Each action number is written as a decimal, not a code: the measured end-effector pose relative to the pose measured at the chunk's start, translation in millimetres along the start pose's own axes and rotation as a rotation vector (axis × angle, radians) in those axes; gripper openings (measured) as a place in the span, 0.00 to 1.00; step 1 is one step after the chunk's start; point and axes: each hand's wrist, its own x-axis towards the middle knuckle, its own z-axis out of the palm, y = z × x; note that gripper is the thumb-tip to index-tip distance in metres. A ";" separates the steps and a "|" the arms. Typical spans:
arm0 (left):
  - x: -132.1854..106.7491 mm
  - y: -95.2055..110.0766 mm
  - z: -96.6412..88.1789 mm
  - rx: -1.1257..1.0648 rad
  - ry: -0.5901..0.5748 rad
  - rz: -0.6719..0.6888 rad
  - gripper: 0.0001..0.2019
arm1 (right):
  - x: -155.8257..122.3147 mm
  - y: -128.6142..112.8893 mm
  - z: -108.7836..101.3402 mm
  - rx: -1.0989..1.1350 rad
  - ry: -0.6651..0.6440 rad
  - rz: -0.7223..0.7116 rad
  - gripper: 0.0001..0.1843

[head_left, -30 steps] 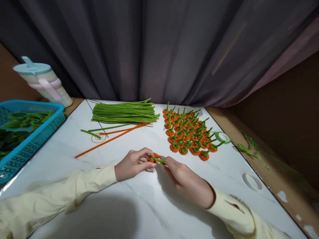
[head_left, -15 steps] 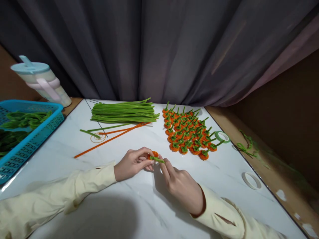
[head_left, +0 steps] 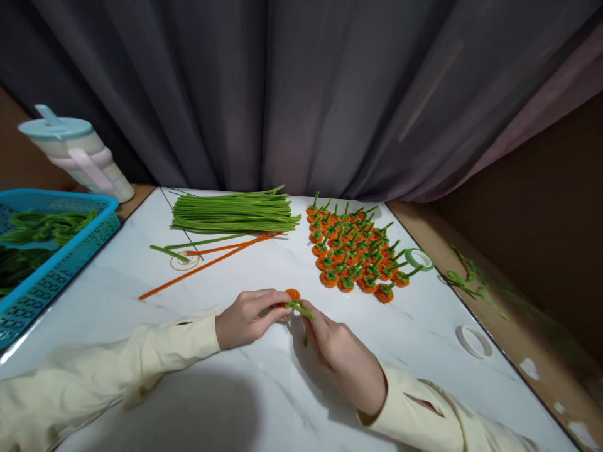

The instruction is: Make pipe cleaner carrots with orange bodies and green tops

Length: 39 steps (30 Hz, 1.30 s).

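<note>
Both hands meet low over the white marble desk, sleeves of pale cream cloth reaching to the wrists. The left hand has its fingers drawn together and pinches a small orange coil at the fingertips. The right hand comes in from the other side, thumb and forefinger closed on the green stem that sticks out of that coil. The coil sits between the two sets of fingertips, just above the desk; whether it touches the surface cannot be told.

Beyond the right hand, well apart from it, lies a packed cluster of finished orange pieces, each with a green stem. A green tape roll lies just beside the far right edge of that cluster, and a white tape roll lies flat to the right of the right hand, near the desk's edge.

Beyond the left hand lie long orange pipe cleaners, and farther still a bundle of green pipe cleaners. Far to the left of the left hand stands a blue basket with green loops inside, with a lidded jug behind it. A dark curtain hangs behind everything.
</note>
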 end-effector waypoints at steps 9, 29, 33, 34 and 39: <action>-2.1 -2.4 2.6 -0.131 -0.015 -0.102 0.06 | 11.5 0.5 -23.8 0.275 -0.263 0.171 0.10; -3.7 -2.2 -0.9 0.361 -0.063 0.174 0.20 | 25.5 7.5 -23.2 1.365 -0.429 0.515 0.15; -2.0 -0.4 -2.4 0.428 -0.051 0.230 0.20 | 26.6 10.5 -29.1 1.346 -0.512 0.530 0.18; -2.0 -0.9 -2.6 0.434 -0.055 0.253 0.20 | 26.8 11.2 -30.0 1.339 -0.537 0.527 0.18; -3.2 -4.2 -2.5 0.526 -0.086 0.358 0.19 | 27.1 14.3 -27.9 1.370 -0.578 0.509 0.15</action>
